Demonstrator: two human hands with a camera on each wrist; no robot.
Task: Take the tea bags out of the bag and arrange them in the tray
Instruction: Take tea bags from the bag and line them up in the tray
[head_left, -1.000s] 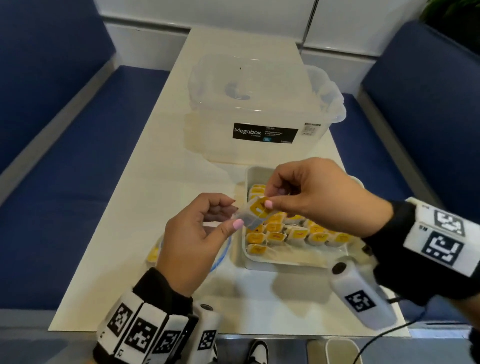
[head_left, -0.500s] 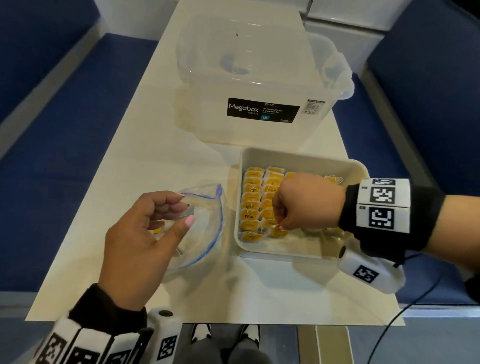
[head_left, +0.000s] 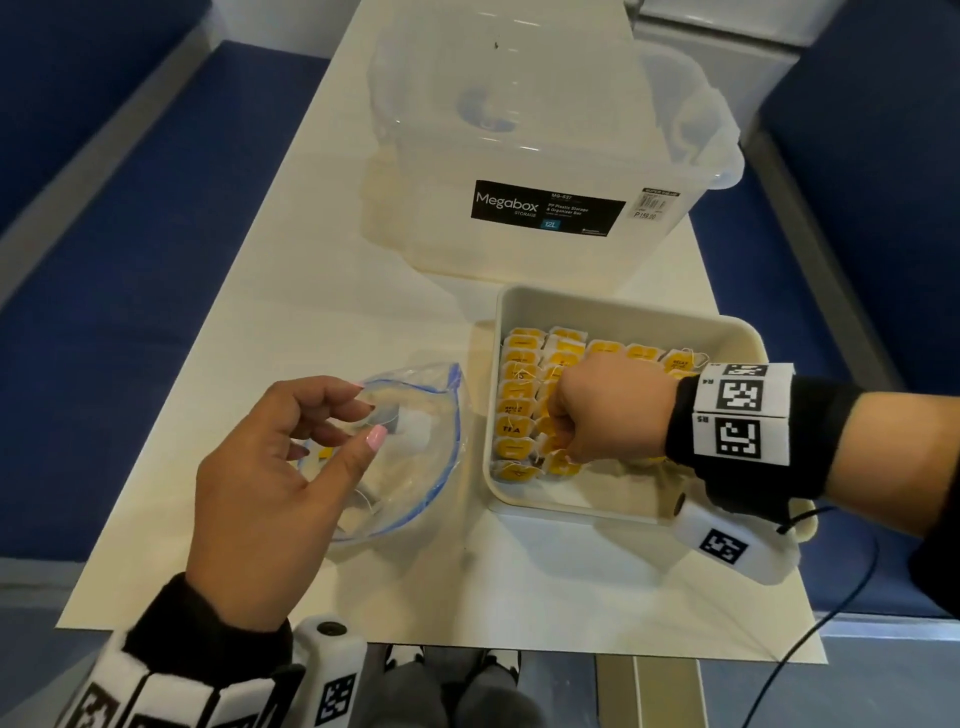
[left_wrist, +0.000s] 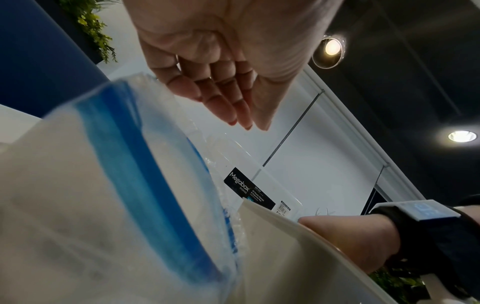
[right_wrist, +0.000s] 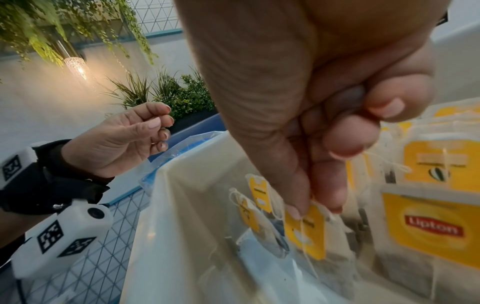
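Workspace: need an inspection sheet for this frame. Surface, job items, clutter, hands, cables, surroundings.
Surface: cream table, bare where visible.
Job's things: white tray holds rows of yellow-tagged tea bags; clear zip bag lies open left of the tray, a few tea bags inside.
Clutter: lidded clear Megabox storage box behind the tray.
Grippers: left hand hovers over the zip bag, fingers loosely curled, empty; right hand in the tray, fingertips pinching a tea bag.
Cables: black cable hangs off the table's right edge.
Surroundings: blue benches on both sides; plants and ceiling lights in the wrist views.
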